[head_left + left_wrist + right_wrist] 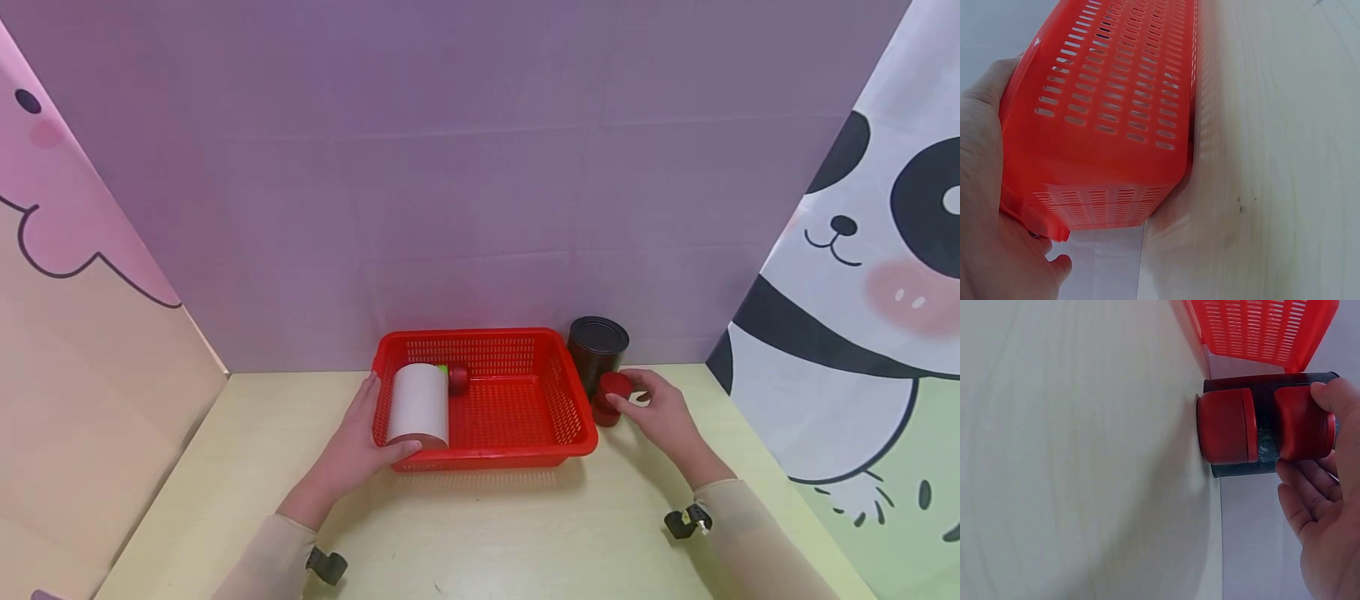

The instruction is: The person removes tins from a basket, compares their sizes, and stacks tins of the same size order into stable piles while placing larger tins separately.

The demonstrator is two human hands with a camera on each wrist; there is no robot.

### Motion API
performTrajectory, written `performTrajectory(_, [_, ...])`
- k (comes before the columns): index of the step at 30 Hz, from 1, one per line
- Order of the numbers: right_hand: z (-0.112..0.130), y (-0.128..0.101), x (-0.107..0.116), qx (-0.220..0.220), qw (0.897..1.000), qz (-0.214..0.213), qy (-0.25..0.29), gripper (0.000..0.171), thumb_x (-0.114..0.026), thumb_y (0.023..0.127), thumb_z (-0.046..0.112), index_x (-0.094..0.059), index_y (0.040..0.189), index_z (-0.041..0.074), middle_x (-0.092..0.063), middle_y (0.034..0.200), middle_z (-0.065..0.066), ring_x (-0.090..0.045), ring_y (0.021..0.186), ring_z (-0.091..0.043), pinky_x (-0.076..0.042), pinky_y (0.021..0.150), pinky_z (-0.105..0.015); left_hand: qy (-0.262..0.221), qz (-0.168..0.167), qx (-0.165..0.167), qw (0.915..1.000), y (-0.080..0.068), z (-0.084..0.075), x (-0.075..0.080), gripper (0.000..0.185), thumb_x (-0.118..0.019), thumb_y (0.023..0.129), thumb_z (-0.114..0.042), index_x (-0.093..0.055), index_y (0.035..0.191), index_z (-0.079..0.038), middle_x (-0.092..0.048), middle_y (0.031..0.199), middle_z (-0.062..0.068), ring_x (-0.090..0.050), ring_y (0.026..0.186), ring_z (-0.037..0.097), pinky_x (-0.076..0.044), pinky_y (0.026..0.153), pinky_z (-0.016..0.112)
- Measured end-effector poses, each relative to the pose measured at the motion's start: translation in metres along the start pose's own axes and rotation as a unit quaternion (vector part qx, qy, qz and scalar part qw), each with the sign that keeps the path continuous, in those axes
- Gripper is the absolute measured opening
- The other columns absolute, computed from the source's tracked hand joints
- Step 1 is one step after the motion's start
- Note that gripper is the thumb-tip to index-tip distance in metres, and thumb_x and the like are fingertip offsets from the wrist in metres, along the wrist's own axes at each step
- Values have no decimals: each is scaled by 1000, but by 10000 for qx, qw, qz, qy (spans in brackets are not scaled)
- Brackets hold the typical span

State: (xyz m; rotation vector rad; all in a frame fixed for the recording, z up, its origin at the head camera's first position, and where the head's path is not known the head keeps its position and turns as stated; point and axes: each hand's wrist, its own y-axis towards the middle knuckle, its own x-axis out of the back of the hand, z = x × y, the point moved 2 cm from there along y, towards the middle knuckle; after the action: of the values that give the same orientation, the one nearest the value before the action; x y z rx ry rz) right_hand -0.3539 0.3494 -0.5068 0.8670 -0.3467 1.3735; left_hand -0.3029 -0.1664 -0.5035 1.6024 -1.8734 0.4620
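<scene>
Left hand of ours grips the white roll at the basket's left end; right hand pinches the red cap just right of the basket, before the black can.

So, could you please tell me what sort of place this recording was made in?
Probably a staged tabletop recording booth, not a real home: a pale table is boxed in by a plain purple backdrop and cartoon-animal side panels, with only a red basket and a few small containers laid out.
</scene>
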Motion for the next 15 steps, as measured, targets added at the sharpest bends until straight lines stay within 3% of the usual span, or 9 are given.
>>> performTrajectory(9, [-3,0,-3,64,10000,34,-4,50,-84,101,22,-67,142,-2,-76,124,-20,-70,114,-35,-60,93,-41,-52,11,-28,10000,-1,-1,0,138,-93,83,-61,-6,179,-13,-10,185,12,-17,167,40,-51,115,64])
performTrajectory(15, [-4,0,-5,82,9999,94,6,49,-85,101,23,-69,140,-2,-77,121,-20,-71,112,-35,-59,90,-32,-93,3,-56,9999,-1,-1,1,138,-93,83,-60,-6,179,-12,-10,184,12,-17,167,40,-49,117,65])
